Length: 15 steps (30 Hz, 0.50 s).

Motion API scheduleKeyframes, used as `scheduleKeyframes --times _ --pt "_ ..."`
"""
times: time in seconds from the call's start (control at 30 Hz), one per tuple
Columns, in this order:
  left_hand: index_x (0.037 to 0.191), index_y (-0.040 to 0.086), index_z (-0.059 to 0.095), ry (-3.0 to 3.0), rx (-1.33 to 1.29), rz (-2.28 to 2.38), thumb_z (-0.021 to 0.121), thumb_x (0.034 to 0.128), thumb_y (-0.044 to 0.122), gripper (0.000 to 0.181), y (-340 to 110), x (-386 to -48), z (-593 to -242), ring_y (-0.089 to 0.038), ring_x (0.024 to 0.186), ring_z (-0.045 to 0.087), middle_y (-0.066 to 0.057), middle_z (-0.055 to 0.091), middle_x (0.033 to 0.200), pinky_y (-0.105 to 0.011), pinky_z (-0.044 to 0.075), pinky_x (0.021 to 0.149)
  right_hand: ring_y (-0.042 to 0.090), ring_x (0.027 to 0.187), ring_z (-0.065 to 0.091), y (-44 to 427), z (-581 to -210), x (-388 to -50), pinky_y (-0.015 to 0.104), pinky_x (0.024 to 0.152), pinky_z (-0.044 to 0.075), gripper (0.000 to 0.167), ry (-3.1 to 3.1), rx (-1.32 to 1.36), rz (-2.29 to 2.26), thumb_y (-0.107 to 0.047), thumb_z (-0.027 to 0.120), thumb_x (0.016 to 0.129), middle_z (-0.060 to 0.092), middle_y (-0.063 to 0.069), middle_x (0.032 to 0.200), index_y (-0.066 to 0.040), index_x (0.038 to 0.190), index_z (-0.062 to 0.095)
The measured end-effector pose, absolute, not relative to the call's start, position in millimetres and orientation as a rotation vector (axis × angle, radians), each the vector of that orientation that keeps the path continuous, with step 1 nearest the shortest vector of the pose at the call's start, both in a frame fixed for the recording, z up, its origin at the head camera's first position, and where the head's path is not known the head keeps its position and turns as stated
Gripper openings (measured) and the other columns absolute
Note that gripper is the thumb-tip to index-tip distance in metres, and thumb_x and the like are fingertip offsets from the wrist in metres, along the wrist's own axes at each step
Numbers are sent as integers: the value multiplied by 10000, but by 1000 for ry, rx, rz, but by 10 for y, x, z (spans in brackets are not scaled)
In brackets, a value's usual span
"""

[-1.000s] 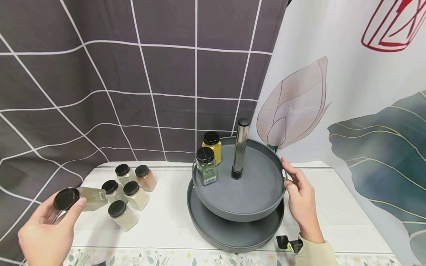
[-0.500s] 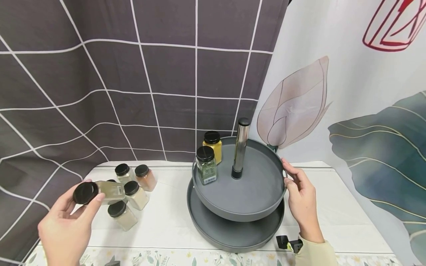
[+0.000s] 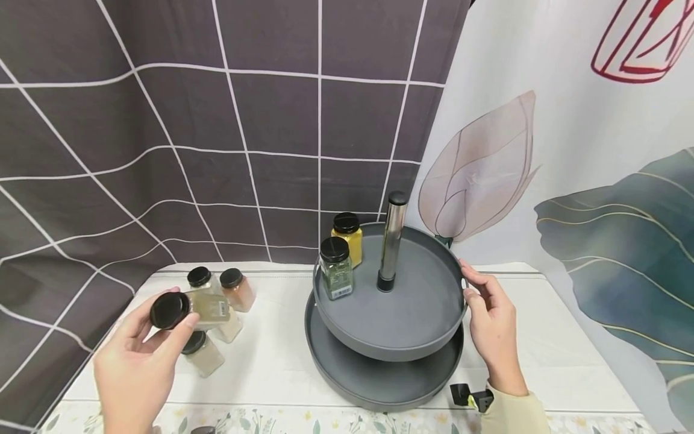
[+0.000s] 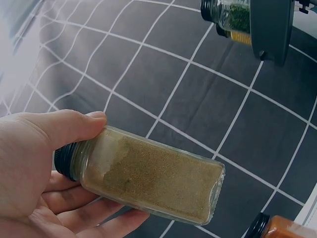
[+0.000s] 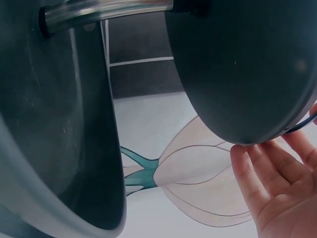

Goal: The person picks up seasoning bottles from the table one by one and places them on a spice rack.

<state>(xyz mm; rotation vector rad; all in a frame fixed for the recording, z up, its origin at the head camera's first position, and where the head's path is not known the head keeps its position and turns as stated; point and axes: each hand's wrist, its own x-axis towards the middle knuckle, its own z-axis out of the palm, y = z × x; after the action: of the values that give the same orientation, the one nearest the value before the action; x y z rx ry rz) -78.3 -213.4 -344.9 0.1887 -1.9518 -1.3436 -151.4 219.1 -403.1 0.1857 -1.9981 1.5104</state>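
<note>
My left hand pinches a glass jar of brownish-green powder near its black lid. In the left wrist view the jar lies tilted on its side in the fingers. At the right edge of the upper tray of a grey two-tier stand, my right hand grips the rim by its wire handle. The right wrist view has the fingers against that tray's outside. A jar of green flakes and a yellow jar stand on the upper tray's left side.
Several black-lidded jars stand on the white table left of the stand, among them an orange one and a pale one. The lower tray sits beneath the upper. A metal post rises from the stand's middle.
My left hand has carried its jar rightward, over the group of jars, and it now hides some of them. The right hand and the stand have barely moved.
</note>
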Motion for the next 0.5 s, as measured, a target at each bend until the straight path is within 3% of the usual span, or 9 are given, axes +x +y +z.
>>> scheduleKeyframes --times 0.3,0.5 --pt "1204 -47 690 -1960 97 -1322 787 727 -198 510 -2038 -795 -3465 -37 995 693 49 736 1132 -132 555 812 63 1233 589 2196 -4030 -1524 151 1030 442 335 -1983 184 1494 129 458 957 642 133 1334 35 1209 658" --pt "1207 -66 678 -1980 -18 -1332 783 724 -206 513 -1951 -817 -3425 -61 1020 698 -29 732 1172 -158 564 827 31 1186 606 2191 -4031 -1522 136 925 491 289 -1988 147 1489 88 460 984 651 134 1319 46 1183 666"
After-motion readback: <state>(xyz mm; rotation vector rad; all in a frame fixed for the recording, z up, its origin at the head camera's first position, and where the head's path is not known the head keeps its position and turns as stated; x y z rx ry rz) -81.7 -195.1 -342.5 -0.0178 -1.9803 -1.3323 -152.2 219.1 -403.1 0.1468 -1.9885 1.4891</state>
